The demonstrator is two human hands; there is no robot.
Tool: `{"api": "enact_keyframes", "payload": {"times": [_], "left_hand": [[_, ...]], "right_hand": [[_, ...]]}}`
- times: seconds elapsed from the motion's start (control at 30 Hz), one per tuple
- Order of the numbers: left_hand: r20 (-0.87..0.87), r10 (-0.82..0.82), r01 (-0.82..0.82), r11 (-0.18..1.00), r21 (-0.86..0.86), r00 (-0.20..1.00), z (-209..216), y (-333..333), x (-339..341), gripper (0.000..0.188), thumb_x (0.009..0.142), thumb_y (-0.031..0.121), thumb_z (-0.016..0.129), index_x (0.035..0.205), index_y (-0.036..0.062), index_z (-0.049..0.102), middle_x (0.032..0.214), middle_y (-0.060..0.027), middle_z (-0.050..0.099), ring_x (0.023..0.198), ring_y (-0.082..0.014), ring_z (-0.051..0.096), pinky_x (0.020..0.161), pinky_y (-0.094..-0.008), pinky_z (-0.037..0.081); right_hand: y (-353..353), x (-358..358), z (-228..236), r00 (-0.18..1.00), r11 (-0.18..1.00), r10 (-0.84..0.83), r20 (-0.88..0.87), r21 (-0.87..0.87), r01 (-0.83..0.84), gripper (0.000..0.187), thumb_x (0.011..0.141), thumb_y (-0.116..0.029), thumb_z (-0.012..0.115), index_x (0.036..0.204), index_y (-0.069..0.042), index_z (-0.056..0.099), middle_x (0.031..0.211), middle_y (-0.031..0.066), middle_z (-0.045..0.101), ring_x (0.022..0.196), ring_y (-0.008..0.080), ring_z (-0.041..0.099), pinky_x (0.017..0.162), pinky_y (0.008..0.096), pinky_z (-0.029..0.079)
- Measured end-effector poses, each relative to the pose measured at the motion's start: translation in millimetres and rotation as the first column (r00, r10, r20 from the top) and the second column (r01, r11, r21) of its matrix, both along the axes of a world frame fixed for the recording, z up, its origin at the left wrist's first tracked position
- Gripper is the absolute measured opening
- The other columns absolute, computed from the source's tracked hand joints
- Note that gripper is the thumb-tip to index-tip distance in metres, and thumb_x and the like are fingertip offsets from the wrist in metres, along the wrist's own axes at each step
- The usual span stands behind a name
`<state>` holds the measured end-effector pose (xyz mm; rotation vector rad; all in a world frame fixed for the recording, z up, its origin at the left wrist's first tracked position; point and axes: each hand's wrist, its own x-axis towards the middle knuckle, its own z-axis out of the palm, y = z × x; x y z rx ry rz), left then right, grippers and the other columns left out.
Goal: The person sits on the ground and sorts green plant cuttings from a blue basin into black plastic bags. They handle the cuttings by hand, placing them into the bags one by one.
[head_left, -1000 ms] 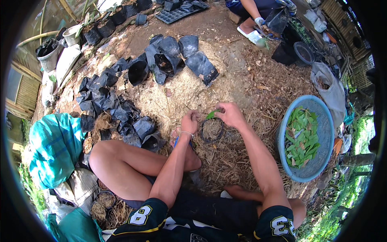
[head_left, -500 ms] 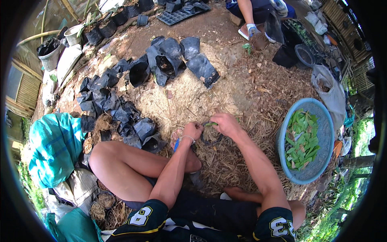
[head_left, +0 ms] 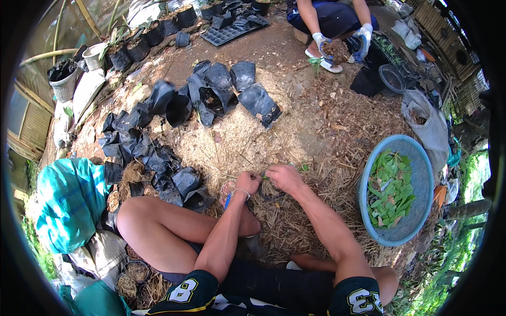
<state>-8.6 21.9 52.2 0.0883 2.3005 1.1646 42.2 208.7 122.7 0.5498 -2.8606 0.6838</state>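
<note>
I sit on the ground with my knees bent. My left hand (head_left: 247,183) and my right hand (head_left: 283,176) meet over a small black nursery bag (head_left: 270,194) packed with dry straw, set in the straw heap in front of me. Both hands press close together at the bag's top; a bit of green cutting (head_left: 304,168) shows just beside my right hand. My fingers are curled, and what each one pinches is hidden.
A blue basket (head_left: 419,158) of green leafy cuttings stands at my right. Empty black nursery bags (head_left: 158,158) lie scattered to my left and ahead. A teal sack (head_left: 68,200) lies at far left. Another person with gloved hands (head_left: 337,45) squats at the back.
My hands have sunk lower onto the bag and closed in together; the green cutting held up a second ago is now mostly out of sight.
</note>
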Motion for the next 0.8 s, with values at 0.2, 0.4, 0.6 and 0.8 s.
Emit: {"api": "enact_keyframes", "payload": {"times": [0.2, 0.4, 0.6, 0.8], "left_hand": [[-0.043, -0.013, 0.014, 1.0, 0.018, 0.999, 2, -1, 1, 0.019, 0.084, 0.019, 0.072, 0.092, 0.0024, 0.078, 0.081, -0.0164, 0.076, 0.074, -0.0242, 0.074, 0.074, -0.0381, 0.058], [-0.063, -0.025, 0.026, 0.999, 0.025, 0.998, -4, -3, -1, 0.018, 0.085, 0.018, 0.072, 0.09, 0.0017, 0.078, 0.08, -0.0166, 0.075, 0.072, -0.025, 0.073, 0.073, -0.0385, 0.057], [-0.05, -0.014, 0.016, 0.999, 0.046, 0.999, -10, -3, -1, 0.02, 0.088, 0.02, 0.073, 0.093, 0.0009, 0.078, 0.078, -0.0138, 0.075, 0.07, -0.0209, 0.07, 0.069, -0.037, 0.055], [-0.061, -0.01, 0.011, 1.0, 0.005, 0.998, -1, -3, -1, 0.019, 0.087, 0.02, 0.074, 0.092, 0.0024, 0.078, 0.078, -0.0138, 0.075, 0.07, -0.0226, 0.07, 0.071, -0.0382, 0.056]], "right_hand": [[-8, -10, -14, 1.0, 0.998, 0.004, -0.007, 0.069, -0.003, 0.004, 0.078, -0.01, 0.066, 0.081, -0.011, 0.068, 0.081, 0.0068, 0.067, 0.081, 0.03, 0.071, 0.066, 0.0453, 0.057], [-12, -12, -14, 0.996, 0.978, 0.04, 0.081, 0.202, -0.056, 0.018, 0.078, -0.002, 0.066, 0.091, -0.009, 0.076, 0.097, 0.0096, 0.072, 0.094, 0.0317, 0.073, 0.077, 0.0436, 0.059], [-14, -16, -6, 0.989, 0.987, 0.002, 0.145, 0.16, -0.026, 0.02, 0.079, -0.002, 0.065, 0.093, -0.009, 0.078, 0.101, 0.0104, 0.072, 0.095, 0.0324, 0.073, 0.078, 0.0443, 0.059], [-17, -15, -7, 0.987, 0.981, 0.001, 0.163, 0.192, -0.032, 0.02, 0.082, -0.005, 0.065, 0.094, -0.011, 0.08, 0.107, 0.0103, 0.073, 0.096, 0.0325, 0.073, 0.081, 0.0444, 0.06]]}}
